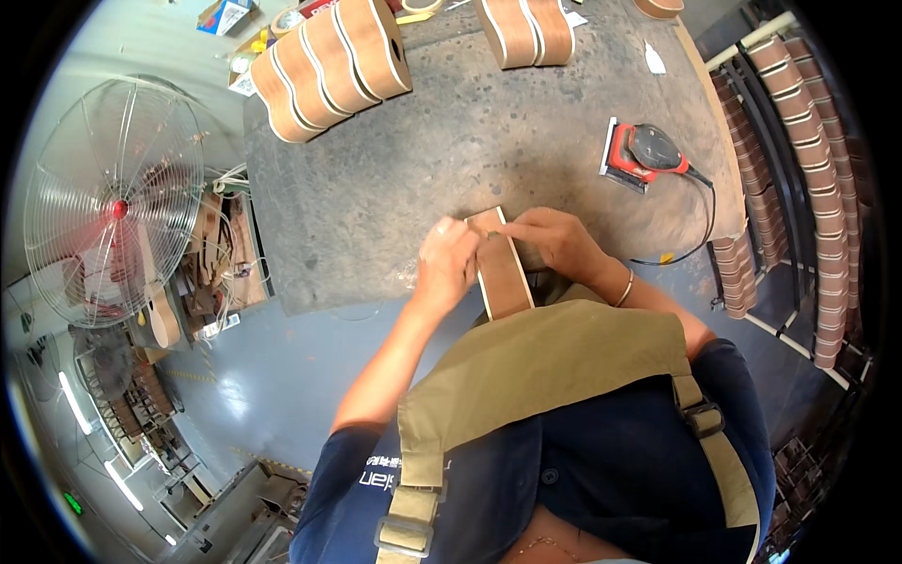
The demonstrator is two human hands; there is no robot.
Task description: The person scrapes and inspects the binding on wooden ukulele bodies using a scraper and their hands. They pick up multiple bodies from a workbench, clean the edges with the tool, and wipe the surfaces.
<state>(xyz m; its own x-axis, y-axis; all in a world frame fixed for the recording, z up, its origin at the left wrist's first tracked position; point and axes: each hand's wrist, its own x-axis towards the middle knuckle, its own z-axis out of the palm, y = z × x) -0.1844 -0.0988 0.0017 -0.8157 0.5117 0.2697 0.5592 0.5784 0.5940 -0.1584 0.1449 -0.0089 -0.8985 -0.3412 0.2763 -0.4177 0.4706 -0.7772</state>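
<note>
A wooden instrument body (pixel 503 273) with pale edge binding stands on its side at the near edge of the grey workbench (pixel 451 141), leaning toward my apron. My left hand (pixel 446 261) presses against its left side near the top end. My right hand (pixel 554 240) grips the right side, with a finger stretched along the top edge. Whether either hand also holds a small tool I cannot tell.
A red and black electric sander (pixel 644 150) lies on the bench's right part, its cable trailing off the edge. Several wooden bodies (pixel 329 61) stand in a row at the back left, two more (pixel 526 28) at the back. A large fan (pixel 113 202) stands left; racks of bodies (pixel 799 160) fill the right.
</note>
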